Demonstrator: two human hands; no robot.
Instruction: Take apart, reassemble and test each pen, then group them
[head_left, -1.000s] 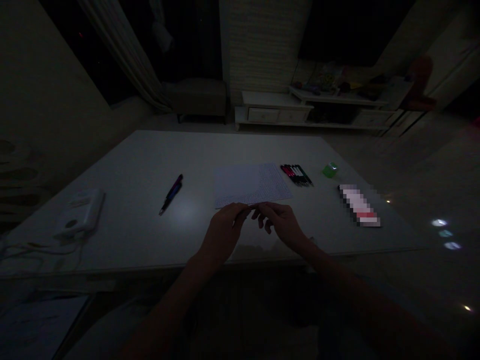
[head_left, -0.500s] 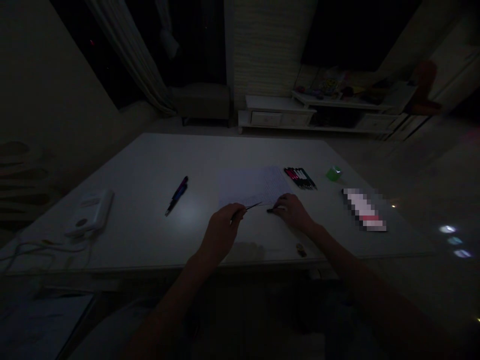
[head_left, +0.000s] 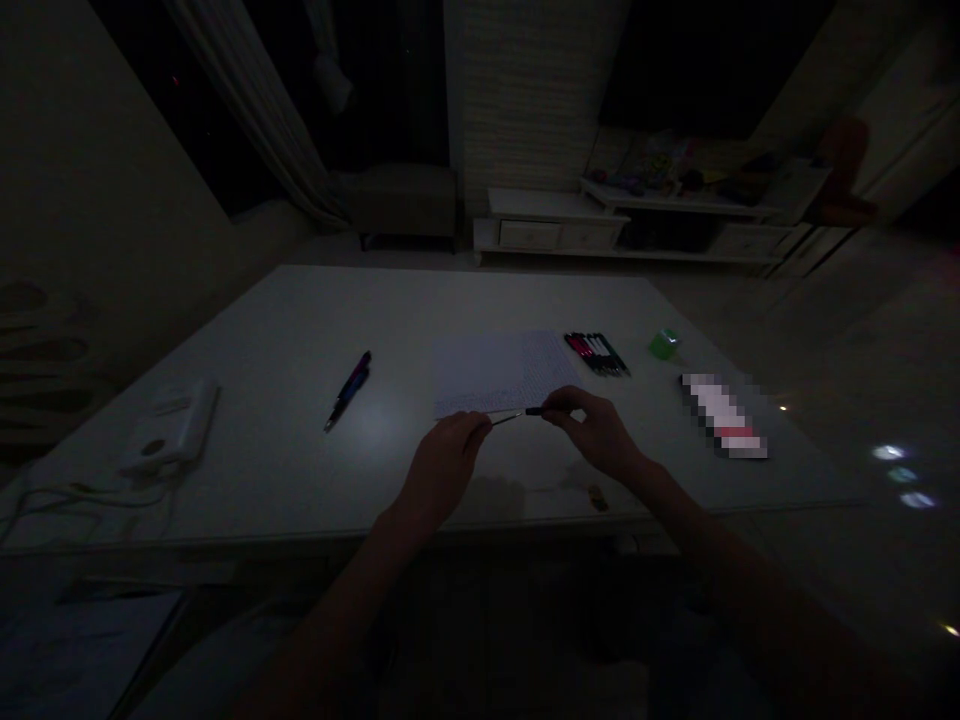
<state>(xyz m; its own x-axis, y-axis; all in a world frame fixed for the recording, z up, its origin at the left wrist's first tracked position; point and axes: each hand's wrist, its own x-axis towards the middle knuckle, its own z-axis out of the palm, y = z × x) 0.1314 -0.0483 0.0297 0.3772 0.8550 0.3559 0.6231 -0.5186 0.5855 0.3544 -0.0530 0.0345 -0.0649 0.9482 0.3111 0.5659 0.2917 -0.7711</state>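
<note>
In my left hand [head_left: 442, 460], closed in a pinch, is a thin pen refill [head_left: 506, 419] with a shiny tip pointing right. My right hand [head_left: 592, 430] pinches a short dark pen barrel [head_left: 534, 411], its end facing that tip across a small gap. Whether this dark tube is a barrel or a cap is hard to tell in the dim light. Both hands are just above the near edge of a sheet of paper [head_left: 480, 370] covered with small marks. A small brownish object [head_left: 597, 497] lies on the table below my right wrist.
Several pens [head_left: 598, 354] lie side by side right of the paper, with a green container [head_left: 664, 344] and a pixelated phone-like object [head_left: 724, 415] beyond. More pens [head_left: 348, 391] lie to the left. A white box [head_left: 171, 425] with cables is on the white table's [head_left: 285, 480] left side.
The dark tube in my right hand has lifted and turned level, in line with the refill. Both hands stay pinched, and the view has shifted slightly.
</note>
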